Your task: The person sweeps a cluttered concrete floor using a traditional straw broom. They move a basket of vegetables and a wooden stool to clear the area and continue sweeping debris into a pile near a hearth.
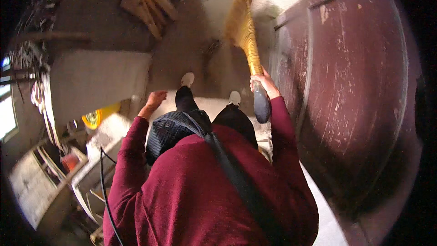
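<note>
The right hand (262,83) is wrapping its fingers tight around the neck of a straw broom (244,32), just where the yellow bound bristles are meeting the dark handle end (261,105). The handle end is pointing down toward the person's body, past the wrist, while the bristle head is fanning out ahead over the dirt floor (182,50), its tip reaching up toward the bright patch at the top of the view. The broom is lying just beside the edge of a large reddish-brown metal door (355,86), which is filling the right side and showing scratches and worn paint.

The left hand (156,99) is hanging free over the floor, holding nothing, with its fingers loosely curled; how far they are spread I cannot tell.

Both arms are wearing maroon sleeves, and a dark strap (232,168) is crossing the chest beside a dark mesh bag (170,130). Below the hands, 2 pale shoes (187,79) are stepping off a light concrete step onto the floor.

Further out, a grey slab (95,82) is sitting to the left, a stack of wooden planks (145,0) is lying at the top, and a yellow round object (98,117) is peeking out beneath the slab.
</note>
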Available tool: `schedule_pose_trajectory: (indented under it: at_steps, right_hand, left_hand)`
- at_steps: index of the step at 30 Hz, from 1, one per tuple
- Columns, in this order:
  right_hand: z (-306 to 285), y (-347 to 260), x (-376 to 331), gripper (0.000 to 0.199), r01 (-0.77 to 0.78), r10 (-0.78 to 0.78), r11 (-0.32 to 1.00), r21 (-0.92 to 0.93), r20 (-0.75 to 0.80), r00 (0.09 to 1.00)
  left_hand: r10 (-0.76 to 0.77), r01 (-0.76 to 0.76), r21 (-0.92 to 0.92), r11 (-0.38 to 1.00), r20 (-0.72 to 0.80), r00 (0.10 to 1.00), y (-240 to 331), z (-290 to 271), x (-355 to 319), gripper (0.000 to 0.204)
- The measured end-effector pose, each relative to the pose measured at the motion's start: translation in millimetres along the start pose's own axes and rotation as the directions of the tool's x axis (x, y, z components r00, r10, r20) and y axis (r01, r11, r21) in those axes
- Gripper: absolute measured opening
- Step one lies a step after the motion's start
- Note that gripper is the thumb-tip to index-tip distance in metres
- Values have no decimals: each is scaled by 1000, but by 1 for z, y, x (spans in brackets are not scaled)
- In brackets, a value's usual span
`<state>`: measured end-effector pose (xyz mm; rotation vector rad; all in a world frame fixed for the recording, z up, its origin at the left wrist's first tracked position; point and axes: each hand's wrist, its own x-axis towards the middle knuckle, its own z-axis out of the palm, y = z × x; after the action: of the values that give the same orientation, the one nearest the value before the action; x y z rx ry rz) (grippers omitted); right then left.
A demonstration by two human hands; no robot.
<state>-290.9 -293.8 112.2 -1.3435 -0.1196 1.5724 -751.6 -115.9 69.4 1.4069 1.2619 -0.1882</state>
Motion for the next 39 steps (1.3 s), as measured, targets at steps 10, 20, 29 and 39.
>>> schedule_pose_trajectory:
  at_steps: [10, 20, 29, 39]
  right_hand:
    - [46, 5, -70, 29, -246, 325, 905, -347, 193, 926]
    - [131, 143, -112, 40, -273, 804, 530, -803, 374, 461]
    - [83, 212, -92, 45, -387, 807, 470, -793, 209, 553]
    - [71, 153, -167, 59, -93, 326, 546, -833, 109, 939]
  left_hand:
    - [164, -154, 100, 983, -109, 980, -69, 174, -114, 30]
    - [-188, 118, -315, 942, -202, 961, -180, 250, -216, 28]
    - [-306, 174, -477, 862, -214, 928, -227, 267, -284, 28]
    - [-191, 49, -512, 858, -229, 955, -228, 275, -254, 31]
